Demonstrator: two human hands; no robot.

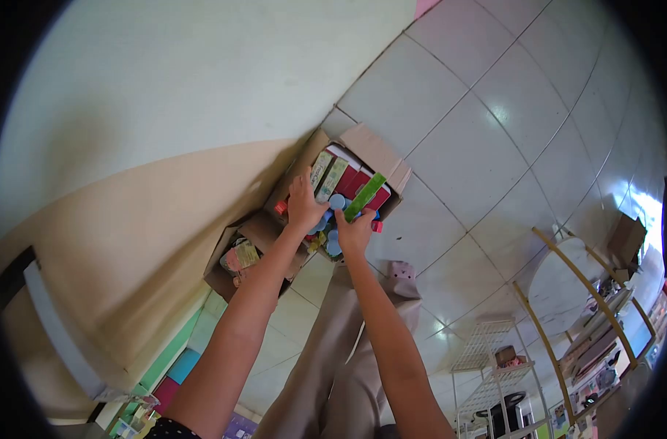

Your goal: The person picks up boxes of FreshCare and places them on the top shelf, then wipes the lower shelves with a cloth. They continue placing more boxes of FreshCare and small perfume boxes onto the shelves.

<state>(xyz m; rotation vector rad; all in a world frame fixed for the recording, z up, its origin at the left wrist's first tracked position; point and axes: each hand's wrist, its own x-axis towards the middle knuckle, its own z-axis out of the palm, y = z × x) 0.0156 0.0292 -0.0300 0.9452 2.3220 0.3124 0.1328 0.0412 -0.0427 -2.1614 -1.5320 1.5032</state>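
The right hand (355,228) appears to pinch the lower end of a bright green slim pack (366,196) between thumb and fingers, the pack slanting up over the contents of an open cardboard box (377,155). The left hand (304,205) reaches in at the opposite side, fingers extended beside two slim patterned cartons (333,179); whether it grips anything I cannot tell. The box sits on the tiled floor (440,208) close to the wall (202,124), next to a second open carton (216,272). Inside, dark red packs (350,183) lie towards the far end, with blue round-topped items (337,201) between the hands.

To handle this well, I would keep the green pack's hold light and even, so thin sides don't crush, and angle it clear of the flaps. The left hand could best steady the neighbouring cartons, since loose round pieces may roll.
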